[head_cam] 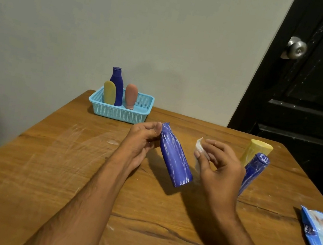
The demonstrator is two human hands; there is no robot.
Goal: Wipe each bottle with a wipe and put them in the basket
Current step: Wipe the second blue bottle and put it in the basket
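My left hand [143, 140] pinches the cap end of a blue bottle [175, 158] streaked with white, held tilted above the table with its base toward me. My right hand [220, 169] holds a crumpled white wipe [199, 149] just right of that bottle, a small gap between them. Behind my right hand stand another blue bottle [254, 169] and a yellow bottle [257, 150]. The light blue basket [116, 112] at the back of the table holds a tall blue bottle [117, 84], a yellow one [109, 92] and a pinkish-brown one [131, 95], all upright.
The wooden table [55, 169] shows white smears. A blue pack of wipes [321, 236] lies at the right edge. A grey wall stands behind the table, and a black door with a metal knob [295, 48] is at the right.
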